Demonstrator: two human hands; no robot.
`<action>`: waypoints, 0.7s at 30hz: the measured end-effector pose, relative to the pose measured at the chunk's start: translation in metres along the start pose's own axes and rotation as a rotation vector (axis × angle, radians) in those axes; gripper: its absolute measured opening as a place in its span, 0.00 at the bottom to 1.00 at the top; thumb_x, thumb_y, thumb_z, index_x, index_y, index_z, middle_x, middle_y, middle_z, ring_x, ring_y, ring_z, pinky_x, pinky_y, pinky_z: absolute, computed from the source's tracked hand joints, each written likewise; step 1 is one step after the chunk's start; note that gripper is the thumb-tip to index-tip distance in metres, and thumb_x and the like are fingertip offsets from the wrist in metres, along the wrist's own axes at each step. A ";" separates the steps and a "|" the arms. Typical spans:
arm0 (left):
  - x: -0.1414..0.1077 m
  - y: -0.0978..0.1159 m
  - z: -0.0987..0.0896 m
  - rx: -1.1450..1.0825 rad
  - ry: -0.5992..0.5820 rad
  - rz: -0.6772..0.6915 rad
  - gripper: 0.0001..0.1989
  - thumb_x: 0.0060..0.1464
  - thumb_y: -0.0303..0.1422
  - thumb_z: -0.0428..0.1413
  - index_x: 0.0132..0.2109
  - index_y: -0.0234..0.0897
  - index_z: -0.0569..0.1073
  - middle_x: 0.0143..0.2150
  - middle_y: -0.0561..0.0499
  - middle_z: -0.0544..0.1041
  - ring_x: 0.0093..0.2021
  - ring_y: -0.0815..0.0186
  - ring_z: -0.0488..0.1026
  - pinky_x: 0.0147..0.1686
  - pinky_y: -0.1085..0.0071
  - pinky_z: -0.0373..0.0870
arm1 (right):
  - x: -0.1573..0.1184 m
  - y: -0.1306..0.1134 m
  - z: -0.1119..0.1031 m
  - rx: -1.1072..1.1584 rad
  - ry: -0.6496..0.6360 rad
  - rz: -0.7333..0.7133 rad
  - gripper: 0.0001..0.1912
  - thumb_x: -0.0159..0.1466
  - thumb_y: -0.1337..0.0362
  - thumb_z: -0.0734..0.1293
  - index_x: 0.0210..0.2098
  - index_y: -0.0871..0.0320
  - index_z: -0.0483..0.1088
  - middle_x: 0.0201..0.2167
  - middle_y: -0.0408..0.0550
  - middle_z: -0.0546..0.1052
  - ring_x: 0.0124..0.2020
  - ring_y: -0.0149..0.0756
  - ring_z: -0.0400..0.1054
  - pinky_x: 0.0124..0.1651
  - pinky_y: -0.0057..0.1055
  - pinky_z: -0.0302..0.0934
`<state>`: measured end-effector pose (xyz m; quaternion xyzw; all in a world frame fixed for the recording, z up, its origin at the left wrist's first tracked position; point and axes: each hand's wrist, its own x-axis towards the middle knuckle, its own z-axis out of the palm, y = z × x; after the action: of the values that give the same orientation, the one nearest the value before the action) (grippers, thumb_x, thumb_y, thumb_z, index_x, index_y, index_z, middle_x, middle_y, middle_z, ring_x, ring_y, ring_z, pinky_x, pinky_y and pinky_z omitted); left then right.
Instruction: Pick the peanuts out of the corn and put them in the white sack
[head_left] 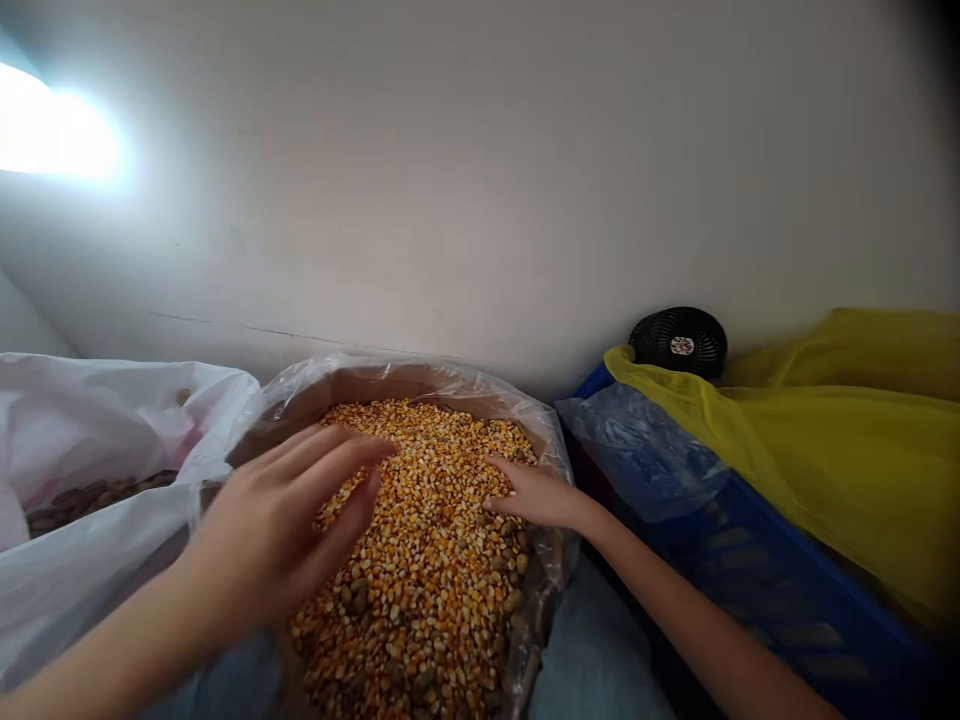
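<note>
A plastic-lined bag [551, 425] in front of me holds loose yellow-orange corn kernels [427, 540]. Brownish nut-like lumps [512, 560] lie among the kernels, mostly along the right side and near the bottom; their kind is unclear. Above the left part of the corn hovers my left hand [289, 510], its fingers gently bent, the thumb apart and nothing seen in the grasp. Over at the right side of the bag, my right hand [536, 492] reaches in with thumb and fingers spread. Its fingertips touch the corn and are partly hidden.
To the left stands a white bag [217, 400] with brown pieces [97, 495] inside. At right is a blue plastic crate [780, 540] with clear plastic [645, 450] and yellow mesh cloth [840, 450] over it. A black fan [679, 340] sits against the wall [480, 180].
</note>
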<state>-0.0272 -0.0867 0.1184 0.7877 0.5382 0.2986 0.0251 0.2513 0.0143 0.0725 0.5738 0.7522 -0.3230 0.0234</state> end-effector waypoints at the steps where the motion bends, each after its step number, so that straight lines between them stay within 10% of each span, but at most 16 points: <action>1: 0.019 -0.003 0.013 0.033 -0.077 0.038 0.18 0.53 0.42 0.40 0.47 0.44 0.64 0.45 0.51 0.69 0.42 0.63 0.66 0.40 0.65 0.64 | -0.002 0.005 -0.001 0.064 -0.054 0.068 0.31 0.51 0.57 0.62 0.53 0.59 0.56 0.46 0.56 0.67 0.41 0.41 0.65 0.39 0.34 0.60; 5: 0.059 -0.001 0.087 0.151 -0.392 0.365 0.15 0.53 0.34 0.42 0.46 0.36 0.66 0.42 0.47 0.70 0.41 0.63 0.66 0.40 0.67 0.63 | -0.011 0.011 0.006 -0.017 -0.303 0.070 0.28 0.46 0.61 0.66 0.47 0.58 0.63 0.33 0.51 0.72 0.30 0.37 0.67 0.30 0.30 0.61; 11: 0.000 0.046 0.185 -0.128 -0.485 1.342 0.09 0.50 0.28 0.46 0.28 0.41 0.70 0.29 0.52 0.72 0.30 0.70 0.66 0.33 0.72 0.62 | -0.021 -0.008 0.059 -0.711 -0.240 -0.014 0.46 0.35 0.74 0.70 0.54 0.60 0.55 0.52 0.73 0.57 0.46 0.62 0.59 0.39 0.50 0.56; 16: -0.035 0.056 0.213 -0.162 -0.361 1.246 0.09 0.49 0.32 0.47 0.33 0.38 0.71 0.38 0.52 0.72 0.39 0.69 0.65 0.47 0.73 0.57 | -0.003 -0.004 0.082 -0.732 -0.142 -0.057 0.35 0.42 0.77 0.67 0.49 0.53 0.59 0.55 0.67 0.54 0.45 0.60 0.59 0.33 0.48 0.60; 21: -0.006 0.038 0.217 0.023 -0.349 0.983 0.11 0.47 0.35 0.50 0.39 0.38 0.69 0.42 0.48 0.70 0.46 0.61 0.62 0.47 0.63 0.55 | 0.041 -0.002 0.060 -0.666 0.002 -0.285 0.28 0.49 0.78 0.59 0.49 0.54 0.58 0.50 0.61 0.58 0.47 0.53 0.58 0.35 0.42 0.61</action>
<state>0.1106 -0.0467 -0.0487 0.9857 0.0956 0.1335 -0.0374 0.2158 0.0177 0.0092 0.4243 0.8887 -0.0597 0.1629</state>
